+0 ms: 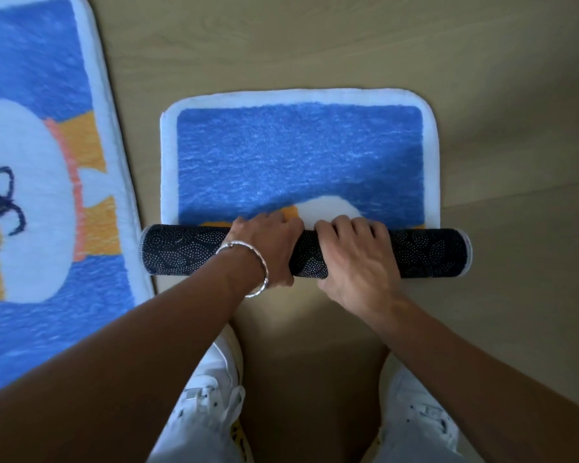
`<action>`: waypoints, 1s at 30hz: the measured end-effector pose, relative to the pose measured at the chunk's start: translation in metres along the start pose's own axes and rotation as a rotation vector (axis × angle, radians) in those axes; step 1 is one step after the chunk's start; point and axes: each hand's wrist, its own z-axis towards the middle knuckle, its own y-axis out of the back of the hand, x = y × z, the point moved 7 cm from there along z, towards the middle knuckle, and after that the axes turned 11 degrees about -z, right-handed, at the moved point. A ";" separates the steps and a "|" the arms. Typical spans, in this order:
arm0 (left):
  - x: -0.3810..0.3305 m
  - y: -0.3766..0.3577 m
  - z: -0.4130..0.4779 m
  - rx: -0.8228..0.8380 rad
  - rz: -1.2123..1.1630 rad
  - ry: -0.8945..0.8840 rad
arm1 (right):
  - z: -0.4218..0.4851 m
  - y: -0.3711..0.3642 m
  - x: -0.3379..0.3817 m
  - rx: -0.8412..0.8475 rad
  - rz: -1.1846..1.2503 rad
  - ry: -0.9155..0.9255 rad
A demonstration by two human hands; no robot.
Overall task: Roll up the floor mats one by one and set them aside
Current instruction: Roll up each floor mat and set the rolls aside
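Seemingly soft and light, the small mat (298, 155) lay half rolled on the floor (515, 95), dotted dark backing outward on the roll (428, 252). The left hand (268, 248) and right hand (355, 259) sat together at the roll's middle, fingers curled over its top, gripping it. Being floppy, the roll would likely slacken unless held nearer its ends. A second mat (30, 162) lay flat left of the roll. No writing or label was readable.
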 end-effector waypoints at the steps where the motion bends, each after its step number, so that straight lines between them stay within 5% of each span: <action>1: -0.002 -0.002 -0.004 -0.061 0.041 -0.017 | 0.000 -0.001 0.002 0.013 0.002 -0.004; 4: -0.007 -0.007 -0.016 -0.223 0.158 -0.027 | 0.008 0.000 0.010 0.180 0.014 0.086; 11: 0.000 -0.006 -0.006 -0.039 0.022 -0.031 | 0.022 -0.004 0.013 0.584 0.175 0.233; 14: -0.003 -0.009 -0.013 -0.101 0.019 -0.052 | 0.018 -0.003 0.013 0.529 0.160 0.249; 18: -0.001 -0.011 -0.015 -0.162 -0.020 -0.083 | -0.004 0.003 0.009 0.095 0.014 0.188; 21: -0.001 -0.010 -0.012 -0.147 -0.025 -0.104 | -0.019 -0.006 0.003 -0.059 -0.004 0.061; 24: -0.007 -0.011 -0.020 -0.187 0.066 -0.121 | -0.011 -0.004 0.005 0.017 -0.020 0.050; 28: -0.012 -0.010 -0.030 -0.444 0.232 -0.104 | 0.015 -0.001 0.001 0.335 0.133 0.219; 30: -0.012 -0.008 -0.025 -0.373 0.208 -0.043 | 0.023 0.002 -0.001 0.399 0.173 0.259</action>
